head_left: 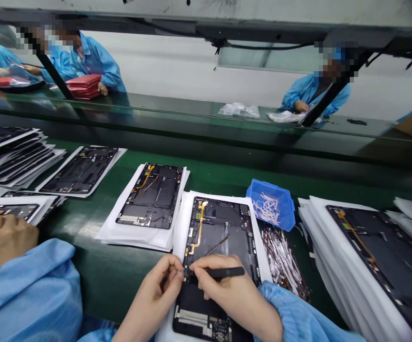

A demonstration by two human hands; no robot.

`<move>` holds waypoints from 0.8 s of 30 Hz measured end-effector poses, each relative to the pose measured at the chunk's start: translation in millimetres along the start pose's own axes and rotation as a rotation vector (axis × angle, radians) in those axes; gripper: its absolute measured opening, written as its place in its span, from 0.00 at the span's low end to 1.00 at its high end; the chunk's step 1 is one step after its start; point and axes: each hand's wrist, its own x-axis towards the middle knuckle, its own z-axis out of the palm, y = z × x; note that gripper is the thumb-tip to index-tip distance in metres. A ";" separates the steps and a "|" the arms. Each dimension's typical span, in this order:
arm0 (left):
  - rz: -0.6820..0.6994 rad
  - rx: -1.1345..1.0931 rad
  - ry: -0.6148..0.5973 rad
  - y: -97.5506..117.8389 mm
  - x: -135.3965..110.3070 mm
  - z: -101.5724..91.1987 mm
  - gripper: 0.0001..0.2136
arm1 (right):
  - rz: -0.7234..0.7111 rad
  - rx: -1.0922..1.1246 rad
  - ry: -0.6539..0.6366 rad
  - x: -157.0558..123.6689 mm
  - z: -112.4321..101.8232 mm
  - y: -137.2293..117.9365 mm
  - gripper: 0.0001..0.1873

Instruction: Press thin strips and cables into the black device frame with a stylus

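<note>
An open tablet housing (pixel 234 237), black inside, lies on white sheets in front of me. A gold flex cable (pixel 201 228) runs along its left side, and a thin brown cable (pixel 217 244) slants across its middle. My right hand (pixel 232 287) grips black tweezers (pixel 226 272) over the housing, their tips hidden by my fingers. At the housing's left edge, close to those fingers, my left hand (pixel 163 282) is closed in a pinch. Whatever it may hold is too small or hidden to make out.
A blue bin (pixel 286 209) of small white strips stands behind a pile of brown-and-white strips (pixel 284 261). Stacked housings (pixel 380 237) rise at right; another housing (pixel 156 194) lies left of mine. A co-worker's hand (pixel 6 237) reaches in at left. Several people work beyond the ledge.
</note>
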 end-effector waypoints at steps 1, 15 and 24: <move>0.001 0.001 0.001 -0.1 0.1 0.0 0.13 | -0.001 0.001 -0.001 0.3 0.0 0.3 0.12; -0.001 0.013 -0.005 0.8 -1.1 0.4 0.13 | -0.020 -0.018 0.000 1.9 -0.2 -5.1 0.11; 0.025 -0.038 0.013 0.7 -2.9 4.2 0.14 | -0.027 0.001 -0.016 1.6 -0.5 -4.0 0.12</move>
